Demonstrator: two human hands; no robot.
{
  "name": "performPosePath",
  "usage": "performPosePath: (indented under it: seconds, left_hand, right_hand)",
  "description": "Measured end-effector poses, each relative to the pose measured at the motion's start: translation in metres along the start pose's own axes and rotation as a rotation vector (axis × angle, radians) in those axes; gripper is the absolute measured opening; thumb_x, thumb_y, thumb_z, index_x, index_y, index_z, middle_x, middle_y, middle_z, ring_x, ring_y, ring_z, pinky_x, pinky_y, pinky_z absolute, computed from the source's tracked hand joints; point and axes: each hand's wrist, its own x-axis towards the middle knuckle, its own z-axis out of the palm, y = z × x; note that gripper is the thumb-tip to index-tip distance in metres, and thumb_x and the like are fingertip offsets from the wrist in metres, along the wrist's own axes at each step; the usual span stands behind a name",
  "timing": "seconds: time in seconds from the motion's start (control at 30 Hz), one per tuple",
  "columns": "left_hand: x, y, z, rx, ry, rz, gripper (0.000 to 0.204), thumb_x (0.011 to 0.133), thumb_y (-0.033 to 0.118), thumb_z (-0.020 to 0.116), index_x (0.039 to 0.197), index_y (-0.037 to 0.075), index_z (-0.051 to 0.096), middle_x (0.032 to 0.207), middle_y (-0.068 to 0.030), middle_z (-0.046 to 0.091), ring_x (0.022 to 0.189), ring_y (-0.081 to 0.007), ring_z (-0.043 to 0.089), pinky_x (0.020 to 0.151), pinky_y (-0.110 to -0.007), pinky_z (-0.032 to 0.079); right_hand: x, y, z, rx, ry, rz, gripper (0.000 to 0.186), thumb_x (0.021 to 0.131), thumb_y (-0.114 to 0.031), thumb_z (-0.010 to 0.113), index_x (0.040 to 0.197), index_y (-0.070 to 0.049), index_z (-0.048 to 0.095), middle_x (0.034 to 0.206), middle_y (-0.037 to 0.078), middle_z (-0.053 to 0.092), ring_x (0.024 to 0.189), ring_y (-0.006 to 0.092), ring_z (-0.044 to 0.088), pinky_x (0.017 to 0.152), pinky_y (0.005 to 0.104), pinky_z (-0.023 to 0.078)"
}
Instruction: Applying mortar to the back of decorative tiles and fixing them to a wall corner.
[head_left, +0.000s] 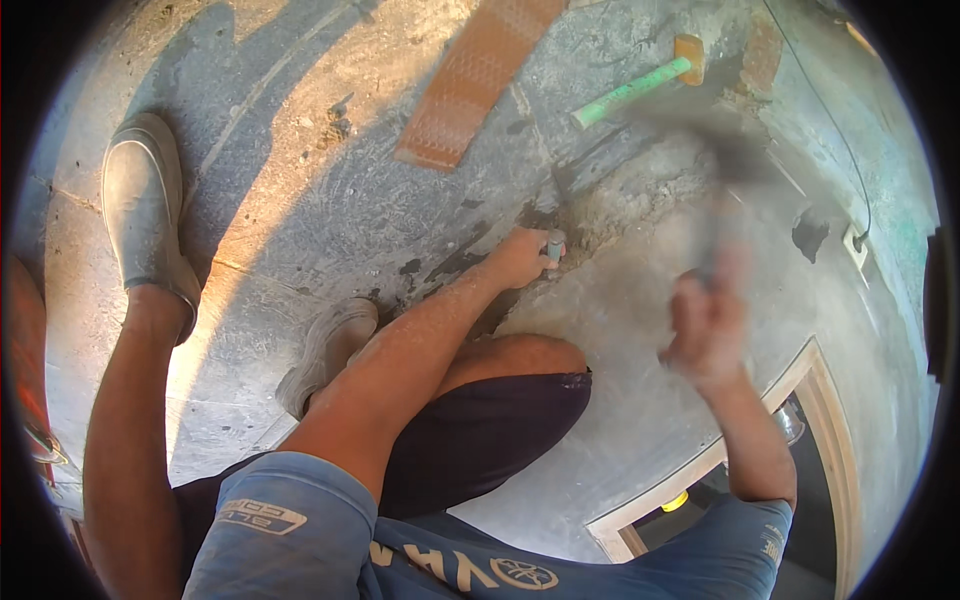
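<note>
Near the middle, my left hand (pixel 522 255) is closed round a short grey metal chisel (pixel 554 243), whose top shows above the fingers. It rests at the edge of a rough, chipped strip of concrete (pixel 630 205); the chisel's tip is hidden. My right hand (pixel 708 315), blurred by motion, grips the handle of a raised hammer, whose dark head (pixel 735 150) is smeared above it to the right of the chisel. My bent knee (pixel 535 360) lies just below my left forearm.
A green-handled mallet (pixel 630 92) and a reddish perforated slab (pixel 470 80) lie ahead. A pale green wall (pixel 890 180) at right carries a cable running to a small box (pixel 856 245). A framed opening (pixel 815 390) is at lower right. My outstretched foot (pixel 140 190) is at left.
</note>
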Motion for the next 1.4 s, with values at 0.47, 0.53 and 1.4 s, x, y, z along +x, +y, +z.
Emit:
performPosePath:
  seconds: [0.47,0.53,1.4]
  left_hand:
    - [-0.002,-0.014,0.01,0.184,0.018,0.023,0.022,0.077,0.007,0.068,0.099,0.004,0.066,0.09,-0.0151,0.068,0.084,-0.0284,0.065,0.08,-0.037,0.049]
    - [-0.017,-0.026,0.028,0.106,0.058,0.053,0.022,0.078,0.007,0.068,0.099,0.004,0.066,0.09,-0.0153,0.068,0.084,-0.0284,0.065,0.08,-0.037,0.049]
    - [-0.039,-0.019,0.035,0.126,0.108,0.092,0.025,0.076,0.007,0.071,0.1,0.004,0.066,0.089,-0.0177,0.068,0.083,-0.0307,0.065,0.078,-0.037,0.049]
  right_hand:
    - [-0.015,0.027,0.024,-0.459,-0.225,0.072,0.059,0.092,-0.013,0.056,0.147,-0.016,0.033,0.075,0.021,0.063,0.051,0.0355,0.056,0.055,0.043,0.048]
    - [-0.001,0.017,0.025,-0.446,-0.524,0.286,0.064,0.091,-0.012,0.057,0.149,-0.018,0.031,0.077,0.023,0.063,0.055,0.0397,0.056,0.059,0.0455,0.048]
    - [-0.023,-0.019,0.003,-0.439,-0.51,0.333,0.061,0.092,-0.012,0.055,0.148,-0.017,0.031,0.079,0.029,0.061,0.067,0.0469,0.057,0.065,0.0473,0.047]
